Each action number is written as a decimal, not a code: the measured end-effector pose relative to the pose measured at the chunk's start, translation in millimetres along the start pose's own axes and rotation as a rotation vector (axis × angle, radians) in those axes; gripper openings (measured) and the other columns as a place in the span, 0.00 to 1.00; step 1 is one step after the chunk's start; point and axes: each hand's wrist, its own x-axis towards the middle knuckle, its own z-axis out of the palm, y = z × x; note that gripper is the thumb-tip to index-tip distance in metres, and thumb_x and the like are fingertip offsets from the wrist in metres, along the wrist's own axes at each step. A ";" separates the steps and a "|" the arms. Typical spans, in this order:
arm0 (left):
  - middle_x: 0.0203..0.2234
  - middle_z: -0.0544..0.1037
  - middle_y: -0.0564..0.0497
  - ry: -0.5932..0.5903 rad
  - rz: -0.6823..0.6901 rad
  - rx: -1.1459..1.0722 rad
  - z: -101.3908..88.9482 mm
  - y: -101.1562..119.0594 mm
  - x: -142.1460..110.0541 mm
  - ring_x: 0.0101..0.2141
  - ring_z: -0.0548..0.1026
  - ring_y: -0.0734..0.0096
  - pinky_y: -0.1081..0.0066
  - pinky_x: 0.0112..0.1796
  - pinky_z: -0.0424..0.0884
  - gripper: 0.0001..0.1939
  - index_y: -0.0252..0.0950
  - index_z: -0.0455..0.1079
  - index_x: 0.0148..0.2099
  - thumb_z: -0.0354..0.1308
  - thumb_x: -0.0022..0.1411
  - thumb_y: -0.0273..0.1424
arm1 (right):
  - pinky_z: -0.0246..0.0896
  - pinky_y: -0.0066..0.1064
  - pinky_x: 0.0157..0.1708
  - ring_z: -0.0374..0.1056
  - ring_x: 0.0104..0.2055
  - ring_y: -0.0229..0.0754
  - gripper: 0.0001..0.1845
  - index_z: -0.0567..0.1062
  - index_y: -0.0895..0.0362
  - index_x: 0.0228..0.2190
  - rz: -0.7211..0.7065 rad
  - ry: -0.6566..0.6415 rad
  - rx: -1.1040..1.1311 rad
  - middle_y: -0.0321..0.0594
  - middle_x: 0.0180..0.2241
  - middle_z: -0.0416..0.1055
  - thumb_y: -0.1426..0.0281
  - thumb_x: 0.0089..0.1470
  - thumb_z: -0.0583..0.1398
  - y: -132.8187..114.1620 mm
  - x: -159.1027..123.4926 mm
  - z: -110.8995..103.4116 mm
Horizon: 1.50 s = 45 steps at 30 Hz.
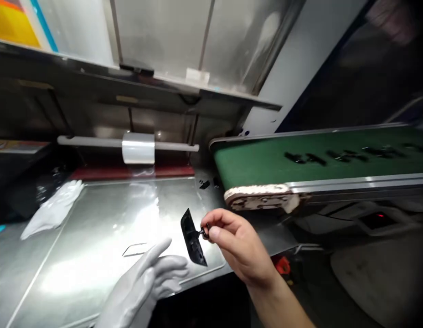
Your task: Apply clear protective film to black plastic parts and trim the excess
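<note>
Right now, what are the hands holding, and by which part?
The right hand pinches a flat black plastic part by a small stem on its side. The gloved left hand holds nothing.

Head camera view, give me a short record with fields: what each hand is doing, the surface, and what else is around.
right hand: bare right hand pinches a flat black plastic part by a small stub, holding it above the table
left hand: white-gloved left hand, fingers spread open, just left of the part, holding nothing
surface: shiny metal table
conveyor: green belt at right, carrying several black parts
roll: clear film roll on a rod at the back
spare glove: white glove lying at the table's left
loose bits: small black pieces near the belt's end
</note>
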 end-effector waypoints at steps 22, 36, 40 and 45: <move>0.31 0.81 0.44 -0.200 -0.190 -0.471 3.1 -40.0 -24.7 0.29 0.77 0.66 0.69 0.33 0.72 0.22 0.32 0.74 0.56 0.51 0.75 0.44 | 0.75 0.37 0.41 0.74 0.44 0.45 0.17 0.78 0.56 0.41 -0.615 -0.131 -0.242 0.44 0.43 0.76 0.87 0.55 0.61 74.7 -66.4 43.0; 0.29 0.84 0.47 -0.221 -0.224 -0.595 12.8 -60.3 -34.1 0.26 0.81 0.69 0.78 0.25 0.74 0.32 0.36 0.67 0.67 0.61 0.69 0.49 | 0.75 0.34 0.36 0.72 0.42 0.42 0.17 0.77 0.52 0.42 -0.511 0.021 -0.173 0.41 0.44 0.73 0.84 0.57 0.61 84.0 -87.8 55.7; 0.27 0.84 0.47 -0.243 -0.166 -0.611 14.9 -63.9 -34.5 0.25 0.81 0.71 0.80 0.25 0.73 0.30 0.36 0.68 0.66 0.60 0.70 0.48 | 0.74 0.35 0.39 0.72 0.43 0.43 0.18 0.76 0.54 0.42 -0.499 -0.016 -0.143 0.41 0.45 0.73 0.86 0.55 0.60 83.8 -88.8 55.1; 0.28 0.84 0.50 -0.239 -0.105 -0.634 11.7 -71.4 -34.2 0.28 0.82 0.70 0.77 0.29 0.77 0.24 0.38 0.69 0.64 0.58 0.73 0.44 | 0.73 0.36 0.39 0.73 0.42 0.43 0.20 0.76 0.55 0.43 -0.448 -0.061 -0.084 0.43 0.45 0.74 0.86 0.52 0.59 79.6 -87.7 53.9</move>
